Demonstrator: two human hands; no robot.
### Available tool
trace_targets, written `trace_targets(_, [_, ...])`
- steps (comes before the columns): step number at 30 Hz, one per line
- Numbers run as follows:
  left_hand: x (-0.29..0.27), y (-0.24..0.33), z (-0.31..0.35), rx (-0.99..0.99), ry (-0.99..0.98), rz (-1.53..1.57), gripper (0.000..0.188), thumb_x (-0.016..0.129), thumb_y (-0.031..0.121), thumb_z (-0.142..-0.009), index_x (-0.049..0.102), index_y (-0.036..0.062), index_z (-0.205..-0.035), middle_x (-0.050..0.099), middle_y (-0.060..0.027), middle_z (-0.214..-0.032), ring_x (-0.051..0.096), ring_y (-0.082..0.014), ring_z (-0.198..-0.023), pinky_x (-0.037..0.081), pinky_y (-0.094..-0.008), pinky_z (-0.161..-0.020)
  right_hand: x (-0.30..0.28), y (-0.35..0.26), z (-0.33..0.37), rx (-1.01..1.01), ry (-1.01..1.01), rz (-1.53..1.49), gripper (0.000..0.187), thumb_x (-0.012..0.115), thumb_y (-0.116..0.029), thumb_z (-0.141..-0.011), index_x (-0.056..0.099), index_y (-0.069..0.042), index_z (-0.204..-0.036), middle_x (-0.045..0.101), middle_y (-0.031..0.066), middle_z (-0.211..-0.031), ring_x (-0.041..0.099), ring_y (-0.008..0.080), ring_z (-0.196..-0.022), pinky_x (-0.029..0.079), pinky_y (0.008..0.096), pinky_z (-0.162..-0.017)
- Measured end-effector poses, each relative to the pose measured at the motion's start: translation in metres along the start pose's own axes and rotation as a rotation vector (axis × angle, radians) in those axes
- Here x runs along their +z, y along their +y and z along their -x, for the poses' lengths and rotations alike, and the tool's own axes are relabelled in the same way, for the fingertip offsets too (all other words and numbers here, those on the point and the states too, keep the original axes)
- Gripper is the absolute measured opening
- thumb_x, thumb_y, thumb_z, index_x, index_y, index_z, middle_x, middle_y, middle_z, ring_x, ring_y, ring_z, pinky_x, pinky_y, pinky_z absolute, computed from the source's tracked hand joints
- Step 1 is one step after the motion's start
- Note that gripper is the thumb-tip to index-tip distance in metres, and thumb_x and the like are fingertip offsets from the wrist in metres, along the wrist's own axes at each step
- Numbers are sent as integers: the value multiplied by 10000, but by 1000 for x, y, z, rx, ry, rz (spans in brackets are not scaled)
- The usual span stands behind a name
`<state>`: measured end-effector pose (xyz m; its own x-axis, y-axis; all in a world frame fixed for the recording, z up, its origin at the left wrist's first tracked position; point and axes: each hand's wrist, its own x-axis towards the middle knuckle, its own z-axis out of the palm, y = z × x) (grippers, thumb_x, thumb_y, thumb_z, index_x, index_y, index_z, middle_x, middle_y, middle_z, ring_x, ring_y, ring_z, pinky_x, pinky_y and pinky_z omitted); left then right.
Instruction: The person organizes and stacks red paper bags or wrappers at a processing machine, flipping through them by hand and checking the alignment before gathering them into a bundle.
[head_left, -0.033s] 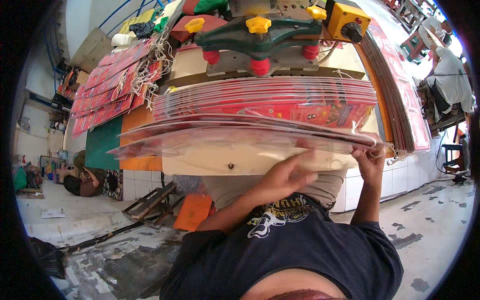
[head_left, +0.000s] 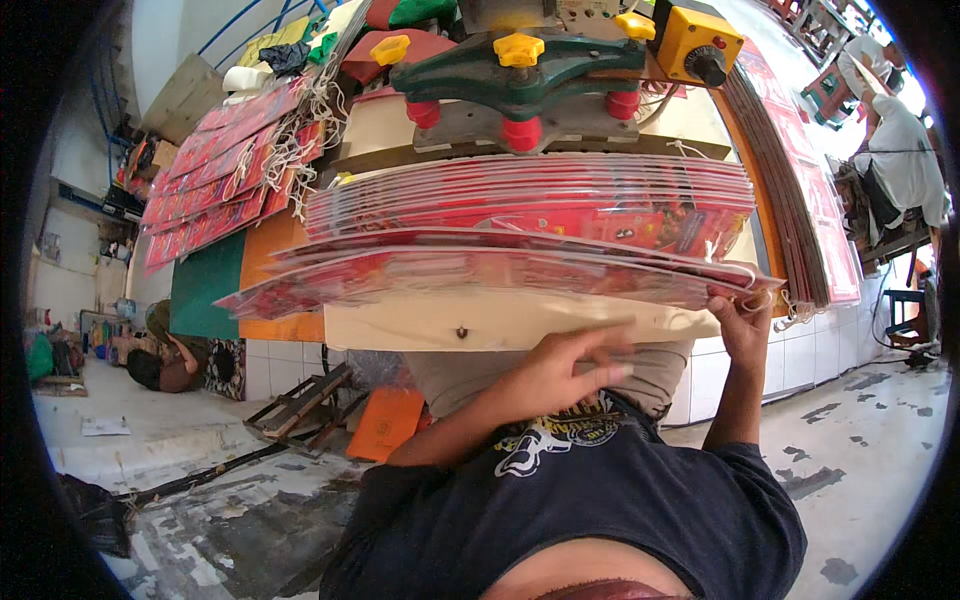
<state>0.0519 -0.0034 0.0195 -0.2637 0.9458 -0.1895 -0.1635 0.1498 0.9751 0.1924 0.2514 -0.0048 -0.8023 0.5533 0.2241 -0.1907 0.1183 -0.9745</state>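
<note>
One cream counter (head_left: 400,328) spans mid-frame. Green machinery (head_left: 570,75) with yellow knobs (head_left: 518,50) fills top centre; a row of red packets (head_left: 620,228) stands between it and the loose red sheets (head_left: 470,270) at centre. Another red pile (head_left: 225,165) sits upper left. At centre right, the right hand (head_left: 742,325) clamps its fingers on the sheets' end, beside white cord (head_left: 768,284); the left hand (head_left: 570,365), lower centre, is blurred, thumb and fingers apart.

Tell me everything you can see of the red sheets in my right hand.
The red sheets look thin, flat and glossy, like print under clear plastic; the design is blurred. They fan slightly, running left to right over the cream board, nearer you than a similar stack. Your right hand grips their right end, where white cord shows. Your left hand appears clear of them.
</note>
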Motion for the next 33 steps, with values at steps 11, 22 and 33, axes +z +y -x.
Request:
trace_targets(11, [-116, 44, 120, 741, 1200, -1518, 594, 631, 539, -925, 642, 50, -1262, 621, -156, -1289, 581, -310, -1192, 429, -496, -1038, -23, 5, -17, 41, -96, 139, 484, 818, -7, -772, 619, 11, -1212, 675, 88, -1130, 654, 169, -1058, 534, 314, -918])
trace_targets(22, [-161, 42, 119, 203, 863, -1624, 1067, 534, 838, -706, 496, 78, -1455, 524, -143, -1454, 476, -355, -1349, 274, -555, -1164, -30, 8, -7, 15, -92, 161, 485, 784, 37, -783, 553, -43, -1203, 611, 54, -1161, 623, 162, -1104, 514, 318, -941])
trace_targets(33, [-172, 35, 159, 166, 846, -1675, 1048, 438, 856, -765, 560, 21, -1387, 590, -156, -1368, 536, -376, -1260, 353, -543, -1122, 2, 0, -20, 49, -242, 99, 501, 837, -82, -787, 594, -41, -1223, 576, 43, -1173, 581, 156, -1136, 461, 316, -989])
